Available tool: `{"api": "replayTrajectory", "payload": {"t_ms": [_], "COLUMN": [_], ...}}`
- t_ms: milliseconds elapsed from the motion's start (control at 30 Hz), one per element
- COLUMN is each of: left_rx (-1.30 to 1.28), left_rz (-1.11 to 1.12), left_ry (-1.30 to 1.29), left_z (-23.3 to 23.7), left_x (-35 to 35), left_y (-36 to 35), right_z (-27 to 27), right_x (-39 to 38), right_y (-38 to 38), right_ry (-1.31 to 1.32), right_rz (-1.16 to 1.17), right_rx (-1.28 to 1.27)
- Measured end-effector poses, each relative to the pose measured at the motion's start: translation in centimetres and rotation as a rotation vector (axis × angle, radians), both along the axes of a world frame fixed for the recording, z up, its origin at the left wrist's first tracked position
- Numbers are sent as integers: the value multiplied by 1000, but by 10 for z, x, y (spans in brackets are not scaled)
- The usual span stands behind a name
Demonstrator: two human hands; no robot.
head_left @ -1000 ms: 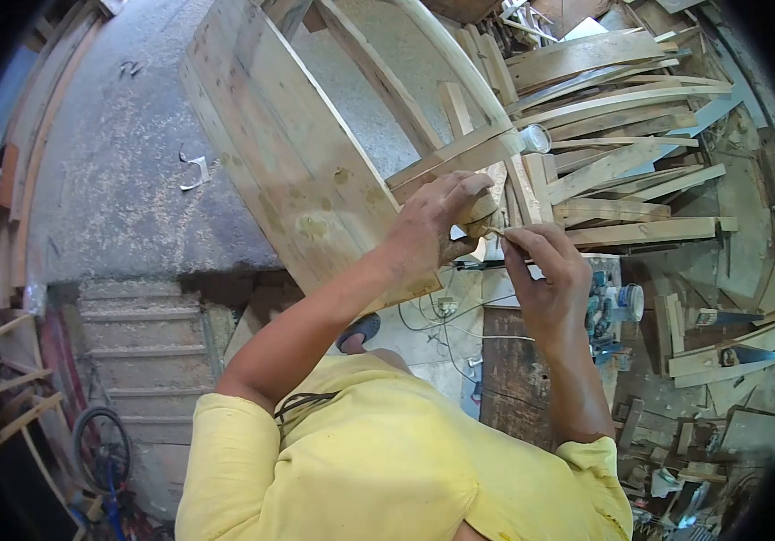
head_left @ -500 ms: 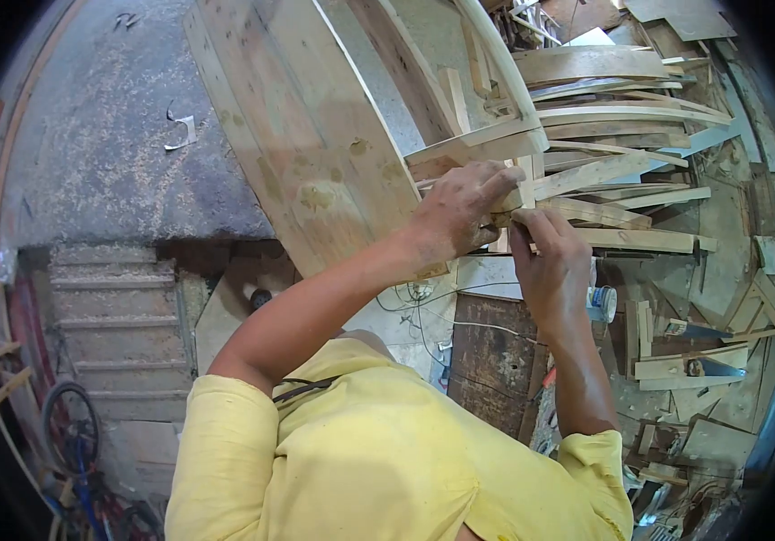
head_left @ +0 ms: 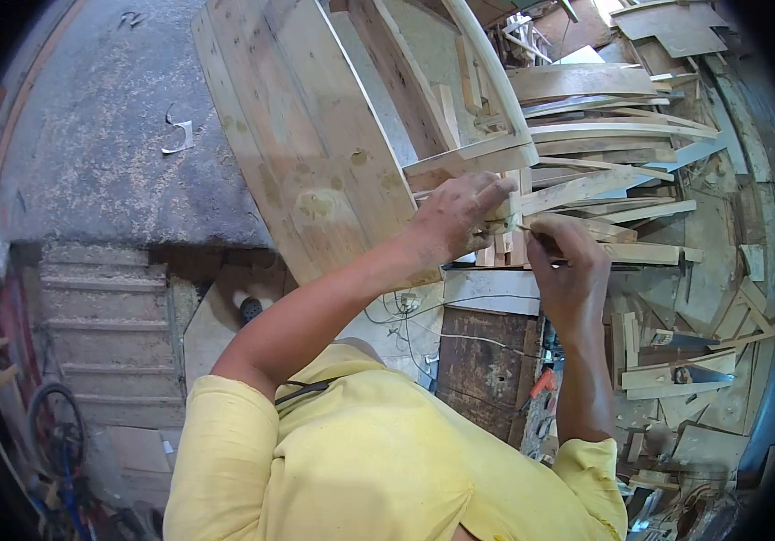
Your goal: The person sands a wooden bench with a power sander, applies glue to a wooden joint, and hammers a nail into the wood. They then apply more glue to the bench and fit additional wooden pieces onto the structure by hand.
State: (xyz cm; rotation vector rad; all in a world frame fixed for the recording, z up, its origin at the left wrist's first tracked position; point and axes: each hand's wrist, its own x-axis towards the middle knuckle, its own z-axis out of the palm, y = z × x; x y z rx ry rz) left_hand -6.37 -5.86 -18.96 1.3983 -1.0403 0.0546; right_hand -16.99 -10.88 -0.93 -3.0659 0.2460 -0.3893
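Observation:
My left hand (head_left: 464, 215) lies at the near corner of a wooden frame (head_left: 486, 155), fingers curled over a small brownish piece whose kind I cannot tell. Close on its right is my right hand (head_left: 577, 263), thumb and forefinger pinched at a tiny thin bit by the left fingertips. A broad plank panel (head_left: 315, 153) with filler-like patches joins the frame, beneath my left forearm. Short pale wood pieces (head_left: 500, 251) stand just below my fingers.
Curved wooden slats (head_left: 622, 131) are stacked to the right. A dark brown board (head_left: 486, 361), thin wires (head_left: 405, 311) and an orange-handled tool (head_left: 543, 383) lie nearer my body. Offcuts (head_left: 680, 374) litter the right side. A wheel (head_left: 55, 424) shows at lower left.
My right hand has drawn slightly right and down, away from the left fingers, still pinched. My left hand stays nearly in place. The whole view has shifted a little.

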Motion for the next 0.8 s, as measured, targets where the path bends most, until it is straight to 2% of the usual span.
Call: {"api": "replayTrajectory", "payload": {"t_ms": [333, 500, 733, 800], "left_rx": [27, -32, -59, -45], "left_rz": [-1, 29, 20, 15], "left_ry": [-5, -8, -47, -29], "left_z": [1, 0, 1, -2], "left_x": [1, -2, 2, 1], "left_y": [1, -3, 1, 0], "right_z": [-28, -36, -29, -38], "right_x": [3, 6, 9, 4], "right_y": [-9, -8, -12, -11], "right_ry": [-1, 39, 93, 1], "right_rz": [37, 94, 106, 9], "right_rx": [-62, -229, -125, -102]}}
